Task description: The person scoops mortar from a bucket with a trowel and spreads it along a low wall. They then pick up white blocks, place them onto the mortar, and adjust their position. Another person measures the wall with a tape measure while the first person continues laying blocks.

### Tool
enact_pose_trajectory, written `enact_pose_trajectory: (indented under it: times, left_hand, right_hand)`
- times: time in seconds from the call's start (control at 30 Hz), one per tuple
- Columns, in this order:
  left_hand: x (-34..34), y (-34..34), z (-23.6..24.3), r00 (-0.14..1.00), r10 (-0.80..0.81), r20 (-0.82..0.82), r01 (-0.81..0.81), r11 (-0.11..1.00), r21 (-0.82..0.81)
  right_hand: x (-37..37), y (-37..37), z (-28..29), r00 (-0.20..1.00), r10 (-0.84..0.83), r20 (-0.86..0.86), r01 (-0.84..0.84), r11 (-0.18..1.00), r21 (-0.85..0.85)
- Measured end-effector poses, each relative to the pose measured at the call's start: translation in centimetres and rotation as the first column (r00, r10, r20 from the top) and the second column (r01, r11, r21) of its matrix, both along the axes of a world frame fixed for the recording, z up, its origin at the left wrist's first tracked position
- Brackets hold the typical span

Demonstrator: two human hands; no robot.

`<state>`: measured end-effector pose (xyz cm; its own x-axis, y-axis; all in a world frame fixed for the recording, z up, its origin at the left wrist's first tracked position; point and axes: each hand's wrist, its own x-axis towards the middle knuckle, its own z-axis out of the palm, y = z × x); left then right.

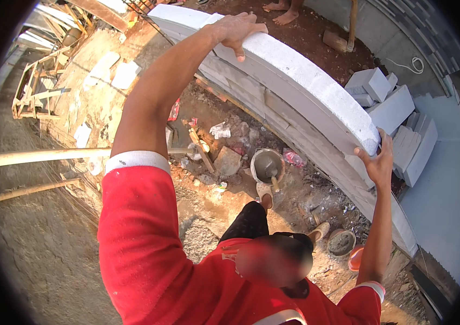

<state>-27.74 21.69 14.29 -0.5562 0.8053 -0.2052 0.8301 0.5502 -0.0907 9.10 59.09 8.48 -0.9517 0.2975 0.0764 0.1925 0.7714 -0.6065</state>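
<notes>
From the head camera, you are looking down a wall of pale grey blocks. Your left hand (239,30) is resting palm down on the top of the long white block (306,81) that is lying along the top course, fingers curled over its far edge and thumb hanging over the near face. Your right hand (377,162) is pressing against the block's other end, fingers spread and hooked around the corner there. Both hands are clasping that one block, one at each end.

Behind the wall, a stack of grey blocks (392,108) is sitting on the ground, and someone's bare feet (281,13) are standing on the red earth. Below you, a bucket of mortar (267,165) with a trowel in it is sitting at the wall's foot, among rubble. A long pole (40,157) is running across the left.
</notes>
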Motion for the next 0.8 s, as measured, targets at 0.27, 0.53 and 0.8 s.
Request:
enact_pose_trajectory:
  times: [0.27,0.53,0.8]
  left_hand:
    - [-0.4,0.1,-0.8,1.0,0.022,-0.006,-0.022,0.999,-0.026]
    - [-0.8,-0.3,-1.3,1.0,-0.029,0.009,0.029,0.999,0.014]
    - [-0.8,-0.4,-1.5,0.999,-0.016,0.032,0.016,1.0,0.002]
  right_hand:
    - [-0.1,-0.1,-0.7,1.0,0.007,0.022,-0.009,0.998,0.054]
    - [-0.3,-0.3,-0.7,1.0,0.006,0.023,-0.007,1.0,0.027]
    - [-0.4,-0.1,-0.8,1.0,0.022,0.014,-0.023,0.996,0.084]
